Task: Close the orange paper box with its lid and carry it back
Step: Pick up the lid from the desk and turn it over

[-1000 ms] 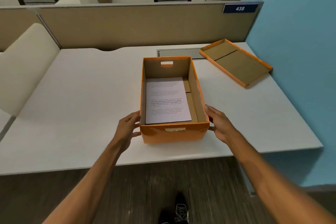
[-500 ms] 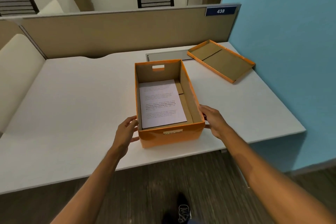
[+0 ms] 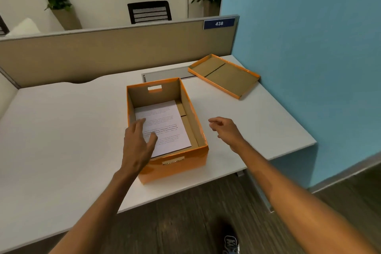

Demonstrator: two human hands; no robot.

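Head view: the orange paper box (image 3: 173, 163) is being left open near the desk's (image 3: 61, 140) front edge, both hands empty, left hand (image 3: 137, 146) spread, right hand (image 3: 226, 130) loosely curled. The lid (image 3: 224, 75), lying upturned far right, is best gripped two-handed and flipped.

A blue sign (image 3: 219, 23) fixed at the right end of the beige partition (image 3: 115, 55), at about one o'clock from the orange box (image 3: 173, 168), reads "438" in white numerals. The printed sheet (image 3: 165, 123) lying inside the box carries lines of text too small and blurred to read. A pale label (image 3: 172, 160) on the box's near wall is illegible.
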